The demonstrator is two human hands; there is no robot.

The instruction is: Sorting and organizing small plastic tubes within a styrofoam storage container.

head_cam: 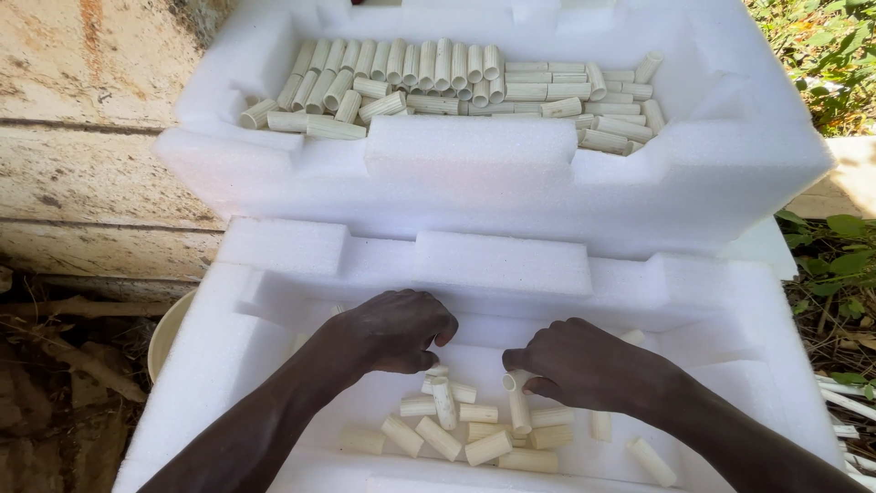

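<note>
Both my hands are inside the near white foam tray [228,365], over a loose heap of short cream ribbed tubes [456,429]. My left hand [394,330] is curled with its fingers closed over the tubes at the heap's top; what it grips is hidden. The fingers of my right hand [584,365] are closed around one upright tube [518,402]. Behind, a second foam tray [730,137] holds several of the same tubes [456,78] laid in rows.
A rough stone wall [91,119] stands to the left, with dirt and a pale round bowl edge [169,333] below it. Green plants [830,55] and thin white sticks [849,402] lie to the right.
</note>
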